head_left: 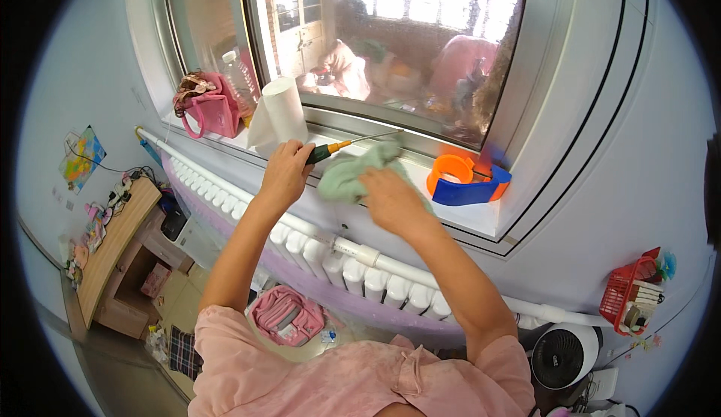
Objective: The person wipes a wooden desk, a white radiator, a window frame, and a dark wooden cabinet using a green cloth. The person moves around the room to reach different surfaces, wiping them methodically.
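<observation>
My left hand (285, 169) is closed around the dark green and yellow handle of a screwdriver (330, 148). Its thin metal shaft points right along the bottom of the window frame. Beside it, my right hand (390, 198) grips a crumpled pale green cloth (347, 177) that lies over the edge of the windowsill (481, 216). Part of the cloth is hidden under my fingers. Just left of the screwdriver stands a white paper towel roll (285, 109), with a loose sheet hanging from it.
On the sill's right end sits a blue and orange tape dispenser (469, 195). A pink handbag (214, 109) and a clear plastic bottle (239, 79) stand at its left. Below runs a white radiator (353, 274) with a pipe. A red basket (623, 297) hangs on the right wall.
</observation>
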A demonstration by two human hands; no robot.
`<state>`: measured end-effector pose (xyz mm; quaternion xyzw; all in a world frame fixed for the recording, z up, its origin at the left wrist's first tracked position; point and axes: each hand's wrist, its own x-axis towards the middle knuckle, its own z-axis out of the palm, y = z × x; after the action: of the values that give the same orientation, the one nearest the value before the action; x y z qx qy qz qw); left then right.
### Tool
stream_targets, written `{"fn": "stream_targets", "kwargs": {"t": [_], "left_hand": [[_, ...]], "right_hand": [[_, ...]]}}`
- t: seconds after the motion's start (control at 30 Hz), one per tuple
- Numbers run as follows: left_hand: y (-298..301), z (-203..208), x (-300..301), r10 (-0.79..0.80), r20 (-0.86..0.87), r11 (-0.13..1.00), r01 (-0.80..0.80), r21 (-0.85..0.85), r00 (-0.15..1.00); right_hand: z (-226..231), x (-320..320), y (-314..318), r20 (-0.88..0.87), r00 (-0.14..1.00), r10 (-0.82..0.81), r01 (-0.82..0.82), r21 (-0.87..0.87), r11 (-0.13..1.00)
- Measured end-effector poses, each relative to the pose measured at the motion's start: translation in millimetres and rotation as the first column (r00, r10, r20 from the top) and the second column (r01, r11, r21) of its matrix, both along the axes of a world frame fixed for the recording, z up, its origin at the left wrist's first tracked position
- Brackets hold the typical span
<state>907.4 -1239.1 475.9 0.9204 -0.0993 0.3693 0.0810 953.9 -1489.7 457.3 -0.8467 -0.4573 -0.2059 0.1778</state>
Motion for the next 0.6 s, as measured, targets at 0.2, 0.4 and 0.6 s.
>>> {"fn": "stream_targets", "kwargs": {"t": [0.2,0.4,0.6], "left_hand": [[11.9,-6.8,36.2,-0.020,-0.021,0.997,0.021,0.073,1.000],[-4.5,-13.8,66.5,-0.123,-0.058,0.992,0.122,-0.024,0.991],[-14.1,-28.0,78.1,-0.093,-0.064,0.993,0.088,-0.076,0.994]], "right_hand": [[-2.1,-29.9,-46.0,0.052,0.975,0.214,-0.220,0.266,0.938],[22.4,-97.5,-140.6,0.175,0.983,-0.056,-0.054,0.568,0.821],[26.0,-82.3,-221.2,0.432,0.613,-0.662,0.359,0.594,0.720]]}}
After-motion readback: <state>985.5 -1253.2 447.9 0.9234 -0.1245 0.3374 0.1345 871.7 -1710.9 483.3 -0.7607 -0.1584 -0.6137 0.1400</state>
